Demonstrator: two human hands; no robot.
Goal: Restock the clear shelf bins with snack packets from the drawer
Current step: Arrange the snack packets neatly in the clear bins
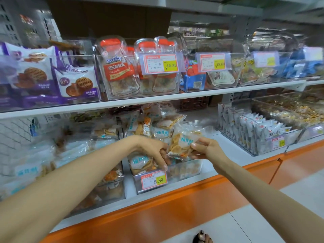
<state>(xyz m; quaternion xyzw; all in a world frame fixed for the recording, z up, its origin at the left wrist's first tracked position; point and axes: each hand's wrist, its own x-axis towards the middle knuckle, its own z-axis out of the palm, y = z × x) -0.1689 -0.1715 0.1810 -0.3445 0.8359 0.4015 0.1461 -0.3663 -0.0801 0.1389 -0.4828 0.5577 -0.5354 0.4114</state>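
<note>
Bins (126, 96) of clear plastic sit in rows on two white shelves, an upper shelf (157, 99) and a lower shelf (233, 148), w/ an orange base (175, 204) under the lower one. Upper bins hold purple cookie bags (77, 83) at left, orange-topped candy packs (117, 71) in the middle and mixed snacks to the right. Lower bins hold see-thru chip packets at left and centre, and white packets (259, 127) at right.

Both hands reach in from the bottom of view to the centre bin (185, 170) on the lower shelf, which is heaped w/ packets above its rim. R hand (208, 149) pinches a packet (184, 142) by its right edge btwn thumb and fingers, holding it tilted just above the bin's front. L hand (150, 148) is at the packet's left edge, its fingers (164, 160) bent downward w/ tips against packets at the bin's front; can't tell if they grasp anything.

The held packet is clear w/ blue lettering and has yellow-orange round chips inside. Price tag (154, 180) on the bin's front, red and yellow, reads 8.80.
</note>
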